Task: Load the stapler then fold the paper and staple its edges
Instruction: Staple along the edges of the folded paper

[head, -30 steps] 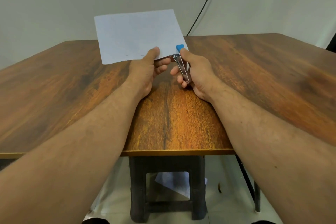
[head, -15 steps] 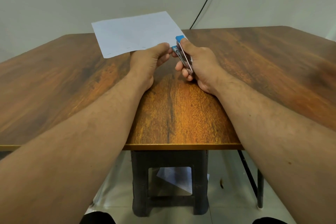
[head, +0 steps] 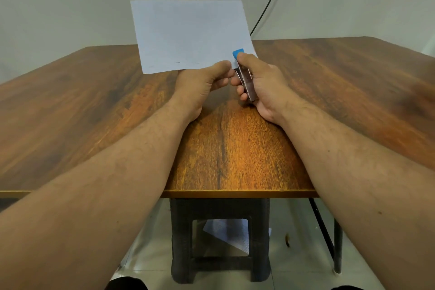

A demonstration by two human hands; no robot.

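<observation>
**Stapling the near edge, right corner next**

Reading from the left, the folded sheet of pale blue-white paper [head: 190, 33] stood lifted off the brown wood-grain table [head: 70, 106], tilted up toward you with its far edge against the grey wall. Along its near edge two short dark marks showed, side by side, left of centre; I took them for staples already driven, though they were too small to be sure. On that reading the loading and the fold were behind you, and the stapling was partly done, with the right end of that edge in hand and any other edges left to do.

Your left hand [head: 202, 82] pinched the near edge of the paper, thumb on top and fingers curled underneath, just beside the stapler.

Your right hand [head: 261, 85] was wrapped round the small metal stapler with the blue plastic tip [head: 243, 75], thumb pressing on the blue end and fingers curled below the body. The stapler's nose sat over the near right corner of the paper. Whether its mouth had closed fully on the sheet I could not tell, as your thumb covered it.

Below the table edge stood a dark plastic stool [head: 219, 238], with another pale sheet [head: 226, 233] lying on the floor behind it.
</observation>
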